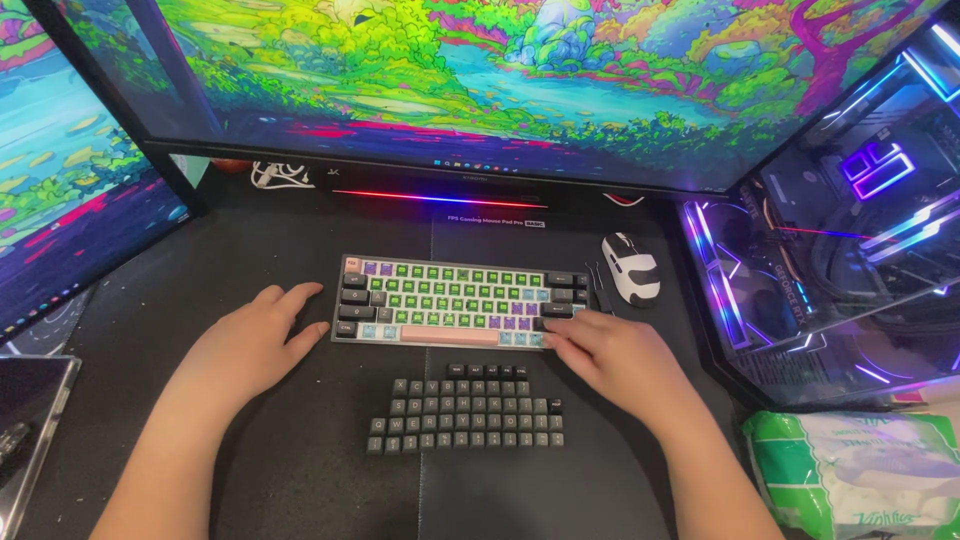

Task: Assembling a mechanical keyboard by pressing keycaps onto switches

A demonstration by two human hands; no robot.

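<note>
The left hand (250,345) lies flat, fingers spread, holding nothing, touching the left edge of the keyboard (460,300). This rectangular board with green, purple and pink caps runs left-right. The right hand (620,358), fingers curled, presses its lower-right keys. Loose grey keycaps (465,412) lie between the hands.

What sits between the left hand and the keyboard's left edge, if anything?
Nothing visible. The left hand lies flat on the black desk mat, fingertips just short of the keyboard; only bare mat lies between. The right hand already touches its lower right corner.
</note>
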